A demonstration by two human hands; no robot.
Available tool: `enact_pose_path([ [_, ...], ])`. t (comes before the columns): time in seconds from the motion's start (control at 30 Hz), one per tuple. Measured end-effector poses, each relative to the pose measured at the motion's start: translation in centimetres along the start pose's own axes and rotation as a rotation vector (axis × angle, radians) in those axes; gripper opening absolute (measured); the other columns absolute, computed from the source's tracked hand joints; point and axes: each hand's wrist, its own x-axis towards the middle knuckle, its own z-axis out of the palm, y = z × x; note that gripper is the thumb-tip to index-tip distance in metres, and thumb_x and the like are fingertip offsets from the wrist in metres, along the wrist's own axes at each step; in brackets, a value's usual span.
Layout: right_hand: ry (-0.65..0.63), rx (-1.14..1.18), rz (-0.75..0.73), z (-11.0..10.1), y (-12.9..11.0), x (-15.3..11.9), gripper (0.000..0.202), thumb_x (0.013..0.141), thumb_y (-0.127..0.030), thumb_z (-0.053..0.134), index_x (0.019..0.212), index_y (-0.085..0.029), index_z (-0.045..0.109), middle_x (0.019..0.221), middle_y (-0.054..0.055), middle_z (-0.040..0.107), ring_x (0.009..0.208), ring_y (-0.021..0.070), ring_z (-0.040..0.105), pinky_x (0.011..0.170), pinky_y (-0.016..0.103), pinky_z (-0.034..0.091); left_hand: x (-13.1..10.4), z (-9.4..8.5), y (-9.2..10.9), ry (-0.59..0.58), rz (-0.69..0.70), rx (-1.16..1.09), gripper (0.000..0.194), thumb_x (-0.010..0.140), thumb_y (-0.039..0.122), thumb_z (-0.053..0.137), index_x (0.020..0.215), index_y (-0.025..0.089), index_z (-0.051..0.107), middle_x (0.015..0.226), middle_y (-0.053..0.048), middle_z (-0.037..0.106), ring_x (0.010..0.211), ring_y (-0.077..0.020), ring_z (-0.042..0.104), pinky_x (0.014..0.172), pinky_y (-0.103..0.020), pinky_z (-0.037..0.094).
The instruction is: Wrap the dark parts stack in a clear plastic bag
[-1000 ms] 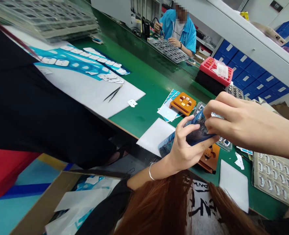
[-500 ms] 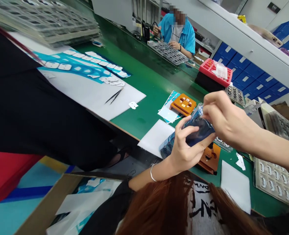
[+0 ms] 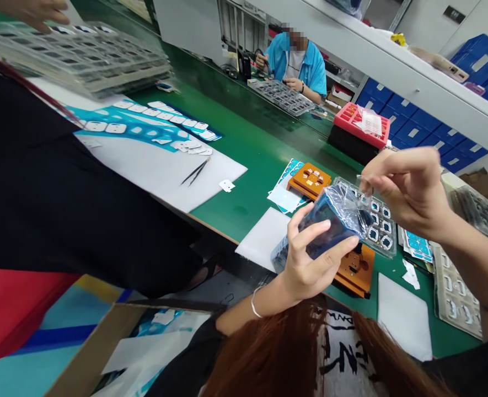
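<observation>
My left hand (image 3: 310, 256) is wrapped around a blue pack (image 3: 318, 229) in clear plastic, tilted above the bench edge. Crinkled clear wrap (image 3: 345, 204) gathers at the pack's upper right end. Just beyond that end, my right hand (image 3: 407, 184) is closed in a pinch on a bit of the clear wrap. Behind the pack lies a clear tray (image 3: 382, 226) of small white-rimmed parts. One orange fixture (image 3: 310, 179) sits past the pack, and a second orange fixture (image 3: 357, 270) is partly hidden below my left hand.
White foam sheets (image 3: 405, 317) lie on the green bench (image 3: 235, 204). At left are tweezers (image 3: 196, 172), blue sticker sheets (image 3: 144, 132) and stacked trays (image 3: 86, 60), with another person's hand (image 3: 41, 11) over them. A co-worker (image 3: 297, 66) sits opposite. An open carton (image 3: 86, 353) stands below.
My right hand has drawn away to the right from the pack's end, stretching the clear wrap. The parts tray behind shows more. Another person's hand has appeared over the stacked trays.
</observation>
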Motion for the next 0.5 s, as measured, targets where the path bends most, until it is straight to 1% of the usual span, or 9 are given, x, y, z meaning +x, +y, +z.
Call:
enact_pose_path([
  [0.07,-0.147,-0.062,-0.074,-0.8,-0.5,0.0,0.025,0.097,-0.010,0.039,0.095,-0.021,0.061,0.097,0.007,0.060,0.085,0.0187,0.061,0.072,0.034,0.051,0.3,-0.2,0.2,-0.011,0.029,0.022,0.038,0.079,0.003,0.061,0.110,0.024,0.061,0.119,-0.005,0.045,0.134,-0.0291,0.043,0.105,-0.058,0.051],
  [0.1,-0.205,-0.093,-0.087,-1.1,-0.7,-0.1,0.027,0.097,-0.012,0.038,0.095,-0.022,0.063,0.101,0.008,0.061,0.090,0.0211,0.061,0.077,0.038,0.051,0.5,-0.4,0.3,-0.020,0.036,0.034,0.036,0.080,0.003,0.060,0.109,0.023,0.060,0.120,-0.005,0.048,0.136,-0.0293,0.041,0.106,-0.058,0.051],
  [0.13,-0.236,-0.110,-0.097,-1.3,-1.0,-0.2,0.027,0.098,-0.016,0.037,0.097,-0.021,0.064,0.103,0.009,0.062,0.093,0.0232,0.061,0.081,0.041,0.050,0.7,-0.5,0.5,-0.034,0.037,0.043,0.034,0.080,0.003,0.059,0.108,0.024,0.059,0.120,-0.005,0.050,0.139,-0.0296,0.039,0.107,-0.059,0.050],
  [0.2,-0.227,-0.121,-0.124,-1.4,-1.3,-0.4,0.028,0.100,-0.027,0.036,0.101,-0.020,0.064,0.101,0.011,0.064,0.092,0.0255,0.060,0.084,0.045,0.050,1.0,-0.7,0.7,-0.068,0.036,0.042,0.035,0.080,0.002,0.058,0.108,0.023,0.057,0.121,-0.004,0.055,0.144,-0.0302,0.033,0.109,-0.061,0.046],
  [0.23,-0.215,-0.133,-0.135,-1.3,-1.4,-0.4,0.030,0.102,-0.033,0.037,0.101,-0.019,0.063,0.100,0.012,0.064,0.091,0.0255,0.060,0.083,0.045,0.050,1.2,-0.8,0.9,-0.084,0.040,0.034,0.036,0.079,0.001,0.058,0.108,0.022,0.057,0.121,-0.004,0.057,0.146,-0.0304,0.030,0.111,-0.063,0.044],
  [0.3,-0.215,-0.154,-0.140,-1.0,-1.3,-0.5,0.032,0.101,-0.043,0.045,0.102,-0.017,0.063,0.098,0.012,0.064,0.088,0.0242,0.060,0.079,0.042,0.051,1.4,-1.0,1.1,-0.101,0.048,0.021,0.037,0.079,-0.001,0.058,0.110,0.019,0.056,0.121,-0.006,0.061,0.148,-0.0299,0.027,0.113,-0.064,0.042],
  [0.37,-0.241,-0.137,-0.129,-0.9,-0.9,-0.3,0.030,0.097,-0.046,0.057,0.105,-0.017,0.062,0.099,0.011,0.064,0.088,0.0221,0.061,0.076,0.037,0.052,1.4,-1.0,1.2,-0.095,0.045,0.020,0.038,0.079,-0.002,0.058,0.111,0.016,0.056,0.119,-0.008,0.063,0.148,-0.0285,0.027,0.113,-0.062,0.042],
  [0.43,-0.273,-0.086,-0.110,-1.0,-0.5,0.0,0.026,0.094,-0.040,0.063,0.107,-0.018,0.062,0.098,0.009,0.065,0.085,0.0191,0.062,0.073,0.032,0.053,1.4,-1.0,1.2,-0.082,0.035,0.014,0.040,0.077,-0.003,0.059,0.113,0.014,0.055,0.117,-0.009,0.065,0.147,-0.0273,0.029,0.112,-0.060,0.043],
  [0.5,-0.291,-0.047,-0.102,-1.2,-0.2,0.1,0.017,0.096,-0.032,0.062,0.107,-0.019,0.062,0.093,0.005,0.066,0.079,0.0156,0.063,0.069,0.028,0.054,1.4,-1.0,1.2,-0.074,0.031,0.009,0.042,0.075,-0.004,0.059,0.114,0.013,0.055,0.115,-0.009,0.066,0.146,-0.0270,0.032,0.111,-0.058,0.044],
])
